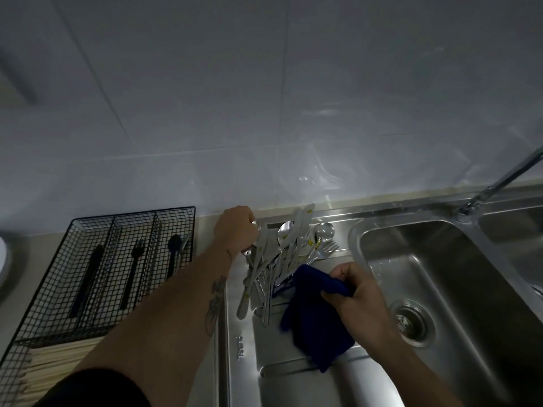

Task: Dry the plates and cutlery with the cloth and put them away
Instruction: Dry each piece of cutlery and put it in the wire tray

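Note:
A bunch of silver cutlery [282,254], knives, spoons and a fork, stands in a holder on the steel drainboard [293,386]. My left hand [236,227] reaches to the bunch's far left side, and its fingers curl round the top of one silver piece there. My right hand [352,292] grips a dark blue cloth [317,324] just right of the bunch; the cloth hangs down over the drainboard. No plates are in view.
A black wire cutlery tray [97,277] on the counter at left holds dark utensils in its compartments, with pale chopsticks [58,362] at its near end. The steel sink basin [435,283] with its drain lies at right, the tap [499,183] above it. A tiled wall stands behind.

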### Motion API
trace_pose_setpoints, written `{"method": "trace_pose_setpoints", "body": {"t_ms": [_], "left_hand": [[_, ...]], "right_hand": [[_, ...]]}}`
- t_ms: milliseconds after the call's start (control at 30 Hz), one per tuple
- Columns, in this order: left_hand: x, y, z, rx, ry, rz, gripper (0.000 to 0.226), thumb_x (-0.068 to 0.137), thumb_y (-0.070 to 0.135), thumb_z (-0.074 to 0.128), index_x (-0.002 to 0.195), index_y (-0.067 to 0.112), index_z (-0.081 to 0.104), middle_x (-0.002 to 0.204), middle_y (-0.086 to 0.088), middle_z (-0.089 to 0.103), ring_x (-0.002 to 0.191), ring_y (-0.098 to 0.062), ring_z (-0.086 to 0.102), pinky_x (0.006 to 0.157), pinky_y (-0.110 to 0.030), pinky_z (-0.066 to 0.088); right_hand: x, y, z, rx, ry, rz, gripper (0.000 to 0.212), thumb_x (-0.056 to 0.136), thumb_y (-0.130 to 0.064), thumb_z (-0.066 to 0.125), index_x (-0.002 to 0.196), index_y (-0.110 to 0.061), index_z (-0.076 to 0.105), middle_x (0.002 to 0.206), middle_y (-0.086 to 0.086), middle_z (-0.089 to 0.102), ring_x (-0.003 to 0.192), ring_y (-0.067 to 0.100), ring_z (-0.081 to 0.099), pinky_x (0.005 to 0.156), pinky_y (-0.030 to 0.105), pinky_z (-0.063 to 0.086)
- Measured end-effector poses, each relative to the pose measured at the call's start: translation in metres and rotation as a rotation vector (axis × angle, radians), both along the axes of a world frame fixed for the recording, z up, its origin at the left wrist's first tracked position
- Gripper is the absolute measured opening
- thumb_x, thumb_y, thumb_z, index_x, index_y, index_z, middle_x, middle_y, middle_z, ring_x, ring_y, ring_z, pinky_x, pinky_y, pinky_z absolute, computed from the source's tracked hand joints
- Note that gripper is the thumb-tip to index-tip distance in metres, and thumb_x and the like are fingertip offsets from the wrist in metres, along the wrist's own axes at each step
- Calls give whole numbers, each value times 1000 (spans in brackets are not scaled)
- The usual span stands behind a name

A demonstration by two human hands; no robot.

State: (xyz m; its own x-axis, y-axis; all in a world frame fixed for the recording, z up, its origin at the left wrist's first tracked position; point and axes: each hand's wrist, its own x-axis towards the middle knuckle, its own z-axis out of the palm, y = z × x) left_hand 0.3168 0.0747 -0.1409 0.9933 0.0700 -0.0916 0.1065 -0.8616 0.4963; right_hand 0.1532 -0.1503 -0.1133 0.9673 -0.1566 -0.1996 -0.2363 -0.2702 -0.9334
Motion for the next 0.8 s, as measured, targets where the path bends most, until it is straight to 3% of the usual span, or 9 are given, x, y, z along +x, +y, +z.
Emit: {"method": "trace_pose_setpoints", "body": {"t_ms": [167,267,467,533,633,800], "left_hand": [[9,-1,6,33,42,24,12,79,14,63,87,7,68,84,-5,68,73,-21,65,65,-30,58],[14,7,12,-61,21,115,9,81,9,62,85,2,67,81,-9,68,68,-22,65,63,-33,60],[7,21,20,-230,-158,283,9,84,5,58,86,11,63,84,1,63,63,-6,53,49,-17,40],[3,24,23,-270,-219,308,14,87,4,57,93,13,65,92,-1,64,68,-7,56,56,-14,43],[-3,29,30,-235,-279,276,25,89,3,55,108,9,70,107,-7,67,91,-20,65,79,-26,53],[-21,37,47,-213,-359,277,18,89,7,54,97,10,70,101,-9,64,81,-16,58,66,-24,44]], "right_hand": [[2,0,-2,3,9,8,24,79,6,70,83,-15,58,73,0,66,66,13,61,57,25,48],[2,5,-2,-18,0,31,24,78,7,69,83,-14,58,71,-3,65,63,9,59,55,20,46],[1,13,-6,-69,-3,60,25,79,6,68,83,-17,59,72,-8,65,63,4,58,55,15,45],[1,15,-7,-88,1,63,25,81,5,67,85,-19,61,75,-10,67,66,3,60,56,13,44],[-1,17,-6,-121,14,64,29,85,5,61,87,-24,66,80,-12,69,72,0,61,56,8,43],[-4,24,0,-97,27,22,35,91,1,52,92,-29,69,85,-8,71,80,6,64,57,11,44]]}}
